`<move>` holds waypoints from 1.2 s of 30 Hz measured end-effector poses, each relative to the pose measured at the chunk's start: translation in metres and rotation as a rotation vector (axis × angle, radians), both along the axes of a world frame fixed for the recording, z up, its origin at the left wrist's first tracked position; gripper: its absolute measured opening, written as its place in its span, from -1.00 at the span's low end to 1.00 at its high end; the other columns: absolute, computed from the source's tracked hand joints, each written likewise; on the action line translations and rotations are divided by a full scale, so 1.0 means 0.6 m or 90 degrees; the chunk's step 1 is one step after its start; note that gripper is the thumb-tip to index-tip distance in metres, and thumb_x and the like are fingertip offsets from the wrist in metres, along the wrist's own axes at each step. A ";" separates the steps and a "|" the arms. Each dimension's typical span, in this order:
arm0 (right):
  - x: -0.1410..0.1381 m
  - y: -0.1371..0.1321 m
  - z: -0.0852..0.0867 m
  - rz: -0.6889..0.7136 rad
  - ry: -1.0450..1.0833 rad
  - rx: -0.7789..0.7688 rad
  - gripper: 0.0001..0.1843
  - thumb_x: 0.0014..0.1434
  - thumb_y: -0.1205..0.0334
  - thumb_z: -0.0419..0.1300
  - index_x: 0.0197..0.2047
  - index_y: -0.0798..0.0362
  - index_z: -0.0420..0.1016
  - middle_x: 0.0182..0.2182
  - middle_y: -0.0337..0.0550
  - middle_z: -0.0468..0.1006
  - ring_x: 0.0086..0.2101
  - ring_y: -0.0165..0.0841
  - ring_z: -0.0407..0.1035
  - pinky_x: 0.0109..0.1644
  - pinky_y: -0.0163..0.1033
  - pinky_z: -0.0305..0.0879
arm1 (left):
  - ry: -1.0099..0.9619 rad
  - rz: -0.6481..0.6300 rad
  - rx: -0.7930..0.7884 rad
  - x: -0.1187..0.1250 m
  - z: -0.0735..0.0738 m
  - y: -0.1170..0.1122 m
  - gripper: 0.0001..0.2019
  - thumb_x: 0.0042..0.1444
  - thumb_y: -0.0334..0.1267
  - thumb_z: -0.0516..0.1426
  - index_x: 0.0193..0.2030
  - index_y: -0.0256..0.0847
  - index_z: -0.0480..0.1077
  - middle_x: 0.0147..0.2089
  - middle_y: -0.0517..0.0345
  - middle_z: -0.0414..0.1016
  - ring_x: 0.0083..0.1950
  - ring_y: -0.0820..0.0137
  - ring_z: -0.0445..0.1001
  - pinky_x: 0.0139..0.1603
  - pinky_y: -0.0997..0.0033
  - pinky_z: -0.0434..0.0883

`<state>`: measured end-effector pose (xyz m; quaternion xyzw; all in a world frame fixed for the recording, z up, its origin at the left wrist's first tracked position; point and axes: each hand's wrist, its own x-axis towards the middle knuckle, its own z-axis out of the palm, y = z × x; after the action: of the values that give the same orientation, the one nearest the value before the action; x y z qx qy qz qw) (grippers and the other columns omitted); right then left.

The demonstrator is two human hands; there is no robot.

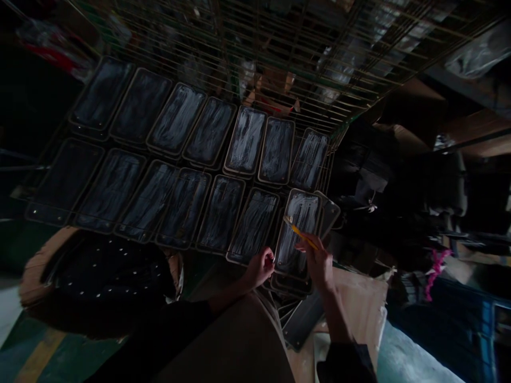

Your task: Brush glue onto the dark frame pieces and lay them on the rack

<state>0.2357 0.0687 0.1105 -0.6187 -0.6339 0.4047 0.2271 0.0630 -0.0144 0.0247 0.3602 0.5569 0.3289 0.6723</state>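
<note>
My right hand point(319, 263) is closed around a brush point(302, 237) with a yellow handle. Its pale tip points up and left, over a dark rectangular panel point(297, 250) smeared with whitish streaks. This panel lies on a stack of similar ones. At the panel's lower left edge is my left hand point(261, 267), its fingers curled together. Whether they grip the edge or some small thing is too dark to make out. Just left of it lies another streaked panel point(254, 226).
Two slanting rows of streaked panels point(175, 119) cover the surface before me, backed by a wire mesh cage point(279, 90). A cardboard container point(30, 282) of dark pieces stands lower left. Below the stack are more dark panels point(304, 319) and a cardboard sheet point(359, 298).
</note>
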 end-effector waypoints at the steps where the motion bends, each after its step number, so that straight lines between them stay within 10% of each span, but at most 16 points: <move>1: 0.006 -0.016 0.005 0.011 0.003 -0.016 -0.68 0.36 0.04 -0.02 0.07 -0.04 0.38 -0.29 -0.18 0.60 -0.27 -0.30 0.54 -0.14 -0.17 0.51 | -0.003 0.011 -0.007 0.001 0.002 -0.001 -0.84 -0.01 -0.39 0.09 -0.29 -0.15 0.19 -0.54 0.38 0.30 -0.64 0.56 0.31 -0.62 0.61 0.20; 12: 0.080 -0.149 0.066 0.037 0.063 -0.181 -0.65 0.36 -0.03 -0.01 0.01 0.00 0.39 -0.41 -0.19 0.58 -0.41 -0.33 0.52 -0.33 -0.26 0.51 | -0.040 0.101 -0.059 0.016 0.016 -0.015 -0.82 -0.03 -0.29 0.16 -0.30 -0.20 0.23 -0.53 0.38 0.31 -0.65 0.59 0.31 -0.66 0.63 0.22; 18: 0.121 -0.111 0.061 -0.011 0.016 -0.032 -0.63 0.36 -0.03 -0.03 0.04 0.01 0.37 -0.36 -0.17 0.59 -0.35 -0.31 0.53 -0.24 -0.22 0.51 | -0.031 0.117 -0.046 0.019 0.027 -0.020 -0.80 -0.01 -0.27 0.18 -0.29 -0.22 0.24 -0.51 0.33 0.37 -0.63 0.56 0.38 -0.63 0.62 0.28; 27: 0.099 -0.213 0.058 0.017 -0.035 -0.064 -0.66 0.39 0.03 -0.08 0.03 0.01 0.36 -0.35 -0.16 0.59 -0.41 -0.34 0.51 -0.32 -0.26 0.47 | -0.012 0.139 -0.118 0.031 0.038 -0.022 -0.83 -0.01 -0.31 0.19 -0.30 -0.26 0.28 -0.53 0.25 0.43 -0.59 0.47 0.49 -0.60 0.58 0.38; 36: 0.162 -0.196 0.064 -0.137 -0.092 0.083 -0.51 0.30 -0.13 -0.01 0.03 0.09 0.43 -0.31 -0.05 0.62 -0.41 -0.27 0.54 -0.45 -0.31 0.41 | -0.029 0.149 -0.096 0.039 0.050 -0.023 -0.78 -0.05 -0.26 0.22 -0.28 -0.29 0.33 -0.57 0.26 0.42 -0.63 0.48 0.45 -0.61 0.58 0.35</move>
<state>0.3328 -0.0487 0.1489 -0.6947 -0.6035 0.2899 0.2629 0.0866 -0.0280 0.0548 0.2333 0.6027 0.3704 0.6672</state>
